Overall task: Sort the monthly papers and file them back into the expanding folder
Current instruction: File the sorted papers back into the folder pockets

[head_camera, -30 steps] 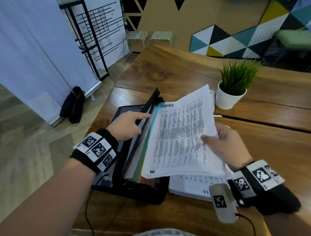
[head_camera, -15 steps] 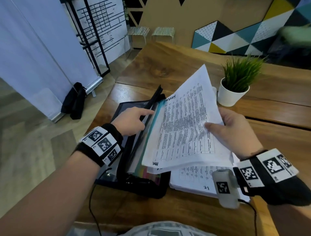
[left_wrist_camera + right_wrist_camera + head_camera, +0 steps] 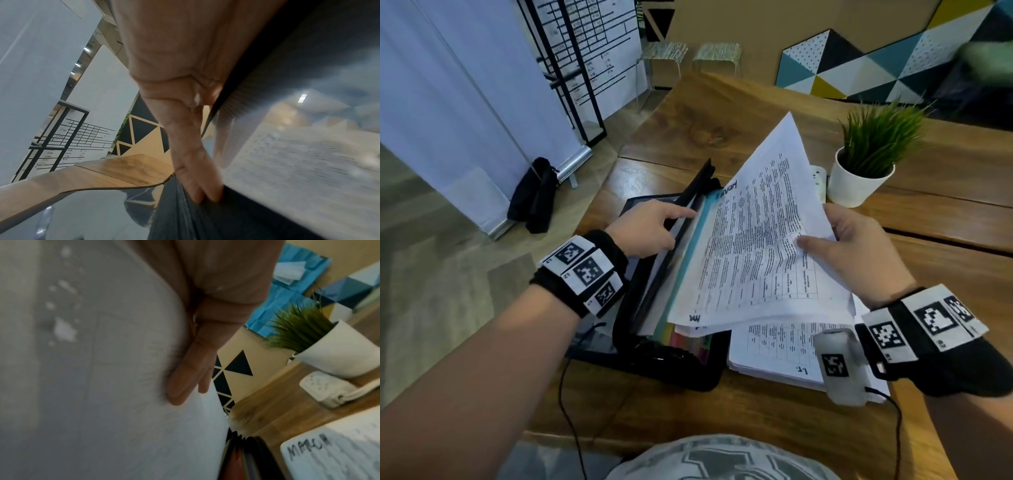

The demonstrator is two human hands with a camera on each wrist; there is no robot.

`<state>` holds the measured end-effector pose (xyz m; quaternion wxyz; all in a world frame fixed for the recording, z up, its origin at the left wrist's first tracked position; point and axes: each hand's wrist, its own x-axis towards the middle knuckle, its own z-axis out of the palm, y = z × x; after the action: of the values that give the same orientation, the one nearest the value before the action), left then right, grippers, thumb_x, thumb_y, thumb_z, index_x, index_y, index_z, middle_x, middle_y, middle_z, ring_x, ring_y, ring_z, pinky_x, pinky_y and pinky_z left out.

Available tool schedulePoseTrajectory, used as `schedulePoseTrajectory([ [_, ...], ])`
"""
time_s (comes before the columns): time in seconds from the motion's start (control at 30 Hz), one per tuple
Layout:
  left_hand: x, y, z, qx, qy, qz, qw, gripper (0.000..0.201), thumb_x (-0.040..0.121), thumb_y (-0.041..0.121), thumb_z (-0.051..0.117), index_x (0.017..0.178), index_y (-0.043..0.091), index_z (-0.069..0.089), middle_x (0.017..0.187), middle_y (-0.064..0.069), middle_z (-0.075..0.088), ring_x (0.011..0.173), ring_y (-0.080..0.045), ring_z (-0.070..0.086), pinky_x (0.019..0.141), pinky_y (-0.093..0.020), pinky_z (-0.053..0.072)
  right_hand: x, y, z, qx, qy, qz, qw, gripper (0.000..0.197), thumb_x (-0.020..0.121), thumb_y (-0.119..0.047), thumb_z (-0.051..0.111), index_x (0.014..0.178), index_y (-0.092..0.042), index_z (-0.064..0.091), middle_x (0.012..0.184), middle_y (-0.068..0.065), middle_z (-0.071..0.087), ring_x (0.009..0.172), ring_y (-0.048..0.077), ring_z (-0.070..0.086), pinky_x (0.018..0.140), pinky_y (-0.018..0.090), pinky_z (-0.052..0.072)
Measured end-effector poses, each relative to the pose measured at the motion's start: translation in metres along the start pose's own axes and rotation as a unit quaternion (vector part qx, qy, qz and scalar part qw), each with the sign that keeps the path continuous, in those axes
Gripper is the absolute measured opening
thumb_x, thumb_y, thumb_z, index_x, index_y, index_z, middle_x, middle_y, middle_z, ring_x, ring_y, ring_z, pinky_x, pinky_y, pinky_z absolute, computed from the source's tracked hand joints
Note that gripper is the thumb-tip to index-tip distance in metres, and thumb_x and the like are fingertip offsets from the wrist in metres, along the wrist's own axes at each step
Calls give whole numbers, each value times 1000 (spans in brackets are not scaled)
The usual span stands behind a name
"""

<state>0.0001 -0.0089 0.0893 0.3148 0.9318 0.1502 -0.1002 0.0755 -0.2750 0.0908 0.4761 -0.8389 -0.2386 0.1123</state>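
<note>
A black expanding folder (image 3: 671,359) lies open on the wooden table (image 3: 945,274), its coloured dividers showing at the near end. My left hand (image 3: 650,229) rests at its left side, and straight fingers (image 3: 205,186) press the black front wall (image 3: 277,65) back. My right hand (image 3: 856,246) pinches a sheaf of printed papers (image 3: 756,246), thumb on top and fingers (image 3: 191,369) underneath. The sheaf tilts up steeply, with its left edge down among the dividers. A second pile of papers (image 3: 780,349) lies flat to the right of the folder, marked "March" (image 3: 308,449).
A potted plant (image 3: 866,164) in a white pot stands just beyond my right hand, with a white power strip (image 3: 820,174) beside it. The table's left edge runs close to the folder. A black bag (image 3: 534,202) lies on the floor.
My right hand has lifted, tipping the sheaf up more steeply over the folder. My left hand has kept its place on the folder's wall.
</note>
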Motion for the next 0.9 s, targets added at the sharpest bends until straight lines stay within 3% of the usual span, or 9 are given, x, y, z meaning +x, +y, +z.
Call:
schedulePoseTrajectory([
  [0.07, 1, 0, 2, -5, -1, -8, 1000, 68, 81, -6, 55, 134, 36, 49, 141, -4, 47, 32, -2, 45, 41, -21, 42, 2, 0, 2, 44, 5, 15, 999, 27, 82, -5, 65, 89, -32, 66, 87, -12, 71, 76, 5, 66, 66, 18, 51],
  [0.17, 4, 1, 5, 2, -8, -10, 1000, 68, 82, -6, 54, 134, 36, 49, 134, -7, 53, 31, -2, 44, 37, -17, 38, 3, 2, 6, 72, 19, 33, 997, 26, 80, -7, 67, 86, -33, 68, 88, -9, 72, 81, 14, 68, 77, 36, 54],
  [0.3, 4, 2, 6, 0, -12, -15, 1000, 66, 83, -5, 55, 135, 36, 49, 134, -9, 54, 30, -1, 44, 35, -15, 35, 1, -1, 11, 78, 17, 26, 996, 36, 82, -2, 64, 86, -38, 68, 88, -9, 72, 82, 14, 68, 78, 37, 54],
  [0.5, 0, 4, 3, -16, -2, -15, 1000, 66, 82, -7, 52, 133, 35, 51, 117, -17, 62, 27, -3, 36, 33, -18, 31, 3, 5, 8, 151, 16, 121, 981, 25, 84, -2, 61, 99, -21, 68, 100, 3, 71, 90, 23, 68, 87, 46, 52],
  [0.67, -2, 6, 2, -9, -6, -9, 1000, 64, 83, -7, 53, 134, 32, 51, 124, -15, 59, 28, -3, 39, 34, -17, 33, -6, 13, 17, 220, 12, 193, 956, 25, 85, -2, 60, 108, -9, 66, 105, 10, 70, 94, 28, 67, 89, 47, 50],
  [0.73, 0, 3, 0, -5, -13, -7, 1000, 65, 81, -5, 56, 132, 35, 52, 134, -8, 54, 46, -6, 55, 44, -22, 44, -13, 17, 25, 277, -12, 244, 929, 27, 81, -2, 64, 107, 1, 64, 105, 22, 68, 91, 35, 66, 88, 47, 49],
  [0.8, 2, 0, 0, -2, -19, -5, 1000, 65, 80, -4, 58, 130, 38, 53, 140, -2, 49, 84, -24, 65, 65, -30, 50, -19, 25, 34, 323, -35, 298, 898, 40, 74, -2, 68, 108, 15, 57, 110, 39, 56, 83, 40, 57, 75, 40, 47],
  [0.83, 4, -1, -1, -3, -21, -6, 1000, 65, 79, -4, 59, 129, 38, 53, 139, -1, 50, 97, -31, 64, 73, -34, 51, -21, 26, 36, 344, -39, 312, 885, 37, 74, 0, 67, 105, 18, 55, 106, 39, 58, 76, 42, 55, 66, 38, 49],
  [0.9, 5, -2, -2, -3, -26, -11, 1000, 65, 79, -2, 60, 130, 38, 53, 136, 0, 53, 106, -30, 61, 78, -31, 51, -22, 24, 36, 383, -40, 343, 857, 11, 84, 1, 57, 93, 8, 57, 75, 21, 69, 59, 29, 64, 51, 25, 53],
])
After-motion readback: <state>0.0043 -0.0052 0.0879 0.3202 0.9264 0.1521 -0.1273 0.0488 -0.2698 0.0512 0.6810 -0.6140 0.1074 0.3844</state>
